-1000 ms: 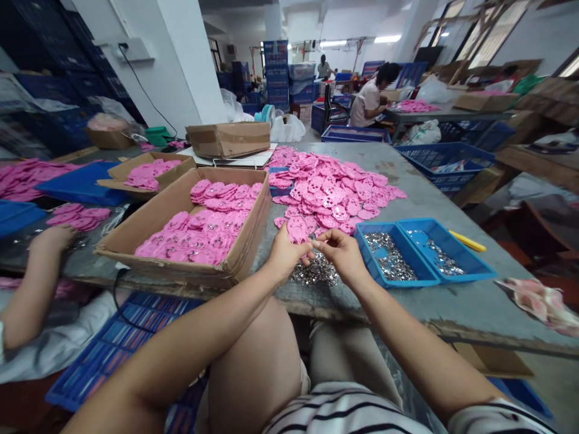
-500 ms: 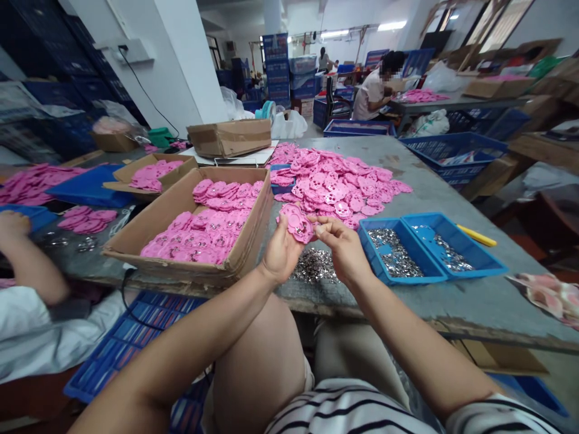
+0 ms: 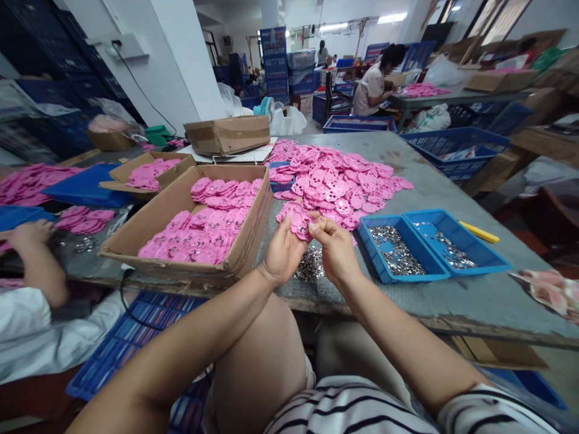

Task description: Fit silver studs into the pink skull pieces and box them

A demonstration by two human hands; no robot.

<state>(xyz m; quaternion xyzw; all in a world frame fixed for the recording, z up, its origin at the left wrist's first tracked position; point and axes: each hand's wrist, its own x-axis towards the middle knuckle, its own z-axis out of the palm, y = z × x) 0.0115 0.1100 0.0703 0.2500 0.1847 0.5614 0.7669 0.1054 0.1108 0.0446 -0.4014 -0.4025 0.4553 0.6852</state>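
A flat pink plastic piece with a scalloped outline and small metal bits on it is held over the table's front part. My left hand grips its left and lower edge between thumb and fingers. My right hand pinches at its right edge; whether a small metal part sits between those fingertips is hidden. Below the hands lies a heap of small shiny metal parts, partly covered by my right hand. Just behind is a large pile of similar pink pieces.
Left stands a cardboard box of pink pieces with metal bits. Two blue trays of metal parts are at right, beside a yellow-handled tool. A co-worker's hand is at far left; another person sits farther back.
My right hand has shifted slightly left, closer against the pink piece, and the piece is turned a little. The co-worker's hand at left has come further into view.
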